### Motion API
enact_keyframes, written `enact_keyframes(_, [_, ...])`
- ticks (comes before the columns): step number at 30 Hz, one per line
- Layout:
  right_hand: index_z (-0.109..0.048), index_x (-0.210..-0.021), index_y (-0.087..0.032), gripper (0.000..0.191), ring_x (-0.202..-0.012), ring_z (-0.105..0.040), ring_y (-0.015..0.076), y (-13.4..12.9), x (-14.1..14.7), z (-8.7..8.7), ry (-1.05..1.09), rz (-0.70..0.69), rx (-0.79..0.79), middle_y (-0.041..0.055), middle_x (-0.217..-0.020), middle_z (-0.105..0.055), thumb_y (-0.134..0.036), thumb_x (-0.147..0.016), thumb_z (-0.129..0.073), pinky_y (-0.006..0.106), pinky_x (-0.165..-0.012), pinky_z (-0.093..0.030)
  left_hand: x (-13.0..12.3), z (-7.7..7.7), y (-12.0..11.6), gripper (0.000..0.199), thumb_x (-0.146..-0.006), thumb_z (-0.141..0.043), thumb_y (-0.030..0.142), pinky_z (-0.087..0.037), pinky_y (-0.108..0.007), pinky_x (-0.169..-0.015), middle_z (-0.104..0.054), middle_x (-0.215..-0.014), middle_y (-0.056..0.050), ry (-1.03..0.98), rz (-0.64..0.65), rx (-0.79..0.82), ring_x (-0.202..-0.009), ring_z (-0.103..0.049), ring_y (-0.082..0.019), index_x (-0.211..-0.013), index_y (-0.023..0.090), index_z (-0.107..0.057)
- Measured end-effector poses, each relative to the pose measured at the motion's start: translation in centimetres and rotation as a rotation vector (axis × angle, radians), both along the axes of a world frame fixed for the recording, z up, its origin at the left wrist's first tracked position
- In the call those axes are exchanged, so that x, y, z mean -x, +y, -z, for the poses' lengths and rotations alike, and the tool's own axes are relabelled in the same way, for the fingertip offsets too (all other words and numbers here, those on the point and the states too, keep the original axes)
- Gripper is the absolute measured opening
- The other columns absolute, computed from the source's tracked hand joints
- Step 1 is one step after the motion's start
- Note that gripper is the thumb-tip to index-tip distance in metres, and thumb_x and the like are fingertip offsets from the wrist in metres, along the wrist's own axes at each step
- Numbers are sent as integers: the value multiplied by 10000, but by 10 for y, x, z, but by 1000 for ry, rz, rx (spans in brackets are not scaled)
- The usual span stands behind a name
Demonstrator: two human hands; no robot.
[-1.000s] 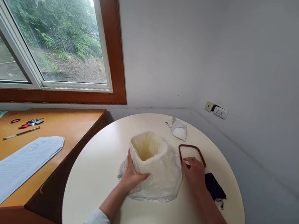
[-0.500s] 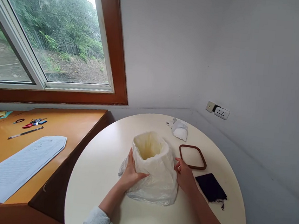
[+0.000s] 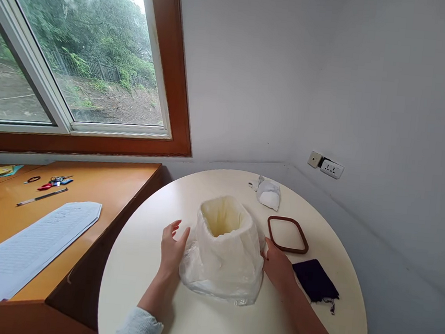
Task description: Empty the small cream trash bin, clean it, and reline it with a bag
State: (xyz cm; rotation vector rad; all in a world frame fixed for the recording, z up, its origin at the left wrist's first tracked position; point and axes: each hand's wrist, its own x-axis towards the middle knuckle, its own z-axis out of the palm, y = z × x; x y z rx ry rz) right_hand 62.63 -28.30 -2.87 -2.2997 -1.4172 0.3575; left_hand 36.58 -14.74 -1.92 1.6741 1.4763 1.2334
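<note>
Bag-lined container standing upright on a round, cream-coloured table, near the middle of its width. The liner is thin, translucent white plastic, folded outward over the rim and hanging loosely around the outside; its lower part spreads into a wrinkled skirt on the tabletop, widest toward the wearer. The mouth faces upward and is roughly rectangular with rounded corners; the interior appears pale yellow, with vertical creases in the lining. The left hand is open beside the container's left side, its thumb and fingers spread apart and pointing away from the wearer; it holds nothing, and whether the thumb touches the loose plastic cannot be told. The right hand lies at the container's right side, its fingers partly curled and their tips at the edge of the liner; whether they pinch the plastic or merely rest against it cannot be told. Just beyond the right hand lies a reddish-brown frame, flat, with rounded corners. A dark cloth pouch with a frayed-looking cord lies beside the right forearm, and a small white bag rests near the far edge of the table. Written sheets occupy the orange-brown desk at left.
</note>
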Motion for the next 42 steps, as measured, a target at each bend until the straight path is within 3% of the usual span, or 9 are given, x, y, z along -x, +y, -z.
enact_keyframes(2, [-477, -1150, -154, 344, -915, -571, 241, 0, 0, -1, 8, -6, -11, 120, -986, -626, -289, -844, -399, 279, -647, -359, 4, 5, 5, 515, -748, -517, 417, -358, -443, -929, -469, -1185, -138, 287, -128, 38, -1111, -450, -288, -1194, 167, -453])
enact_keyframes(4, [-518, -1044, -171, 266, -837, -581, 230, -1, 0, -1, 20, -8, -19, 99, -891, -635, -299, -844, -400, 269, -593, -334, 6, 9, 7, 537, -701, -555, 399, -311, -494, -932, -457, -1176, -160, 450, -168, 92, -1129, -409, -341, -1174, 154, -487])
enact_keyframes(9, [-500, -778, -209, 104, -670, -544, 190, -1, 0, 1, 49, 5, -68, 41, -732, -600, -273, -814, -426, 258, -529, -260, 6, 15, 6, 288, -642, -577, 336, -287, -482, -906, -506, -1090, -155, 501, -118, 110, -1084, -420, -366, -871, 171, -637])
enact_keyframes(14, [-456, -672, -216, 115, -616, -496, 180, -1, -2, 9, 143, 37, -175, 12, -645, -551, -270, -773, -454, 269, -527, -251, 8, 14, 8, 149, -676, -505, 271, -347, -417, -812, -597, -906, -123, 407, -54, 102, -953, -510, -316, -737, 181, -607])
enact_keyframes(18, [-456, -694, -220, 169, -655, -522, 181, 2, -6, 11, 317, 72, -305, 10, -665, -555, -368, -774, -447, 276, -572, -347, 10, 11, 10, 139, -711, -474, 313, -398, -289, -646, -612, -707, -37, 214, 23, 107, -701, -559, -200, -726, 198, -550])
enact_keyframes(22, [-444, -773, -215, 289, -673, -562, 174, 6, -13, 0, 536, 90, -447, 23, -723, -585, -494, -790, -372, 286, -611, -438, 15, 3, 10, 203, -712, -482, 385, -394, -234, -525, -567, -607, 2, -18, 33, 127, -552, -522, -145, -722, 187, -525])
enact_keyframes(25, [-441, -827, -213, 323, -645, -580, 170, 6, -18, -15, 688, 109, -520, 25, -725, -601, -524, -790, -363, 287, -583, -467, 21, -12, 12, 246, -701, -507, 419, -373, -215, -462, -523, -533, 23, -165, 24, 141, -472, -480, -122, -734, 176, -529])
enact_keyframes(31, [-492, -813, -221, 316, -561, -546, 125, 7, -27, -53, 1168, 187, -657, -18, -698, -587, -475, -671, -617, 247, -525, -450, 29, -57, 25, 282, -644, -592, 436, -299, -186, -408, -454, -478, 58, -361, 74, 134, -408, -398, -82, -723, 168, -548])
enact_keyframes(42, [-501, -769, -219, 340, -551, -508, 98, 24, -34, -108, 1184, 46, -849, -20, -689, -566, -454, -621, -698, 242, -546, -457, 23, -137, 31, 342, -582, -655, 393, -305, -175, -411, -479, -551, 49, -488, 182, 50, -426, -394, -55, -805, 143, -586])
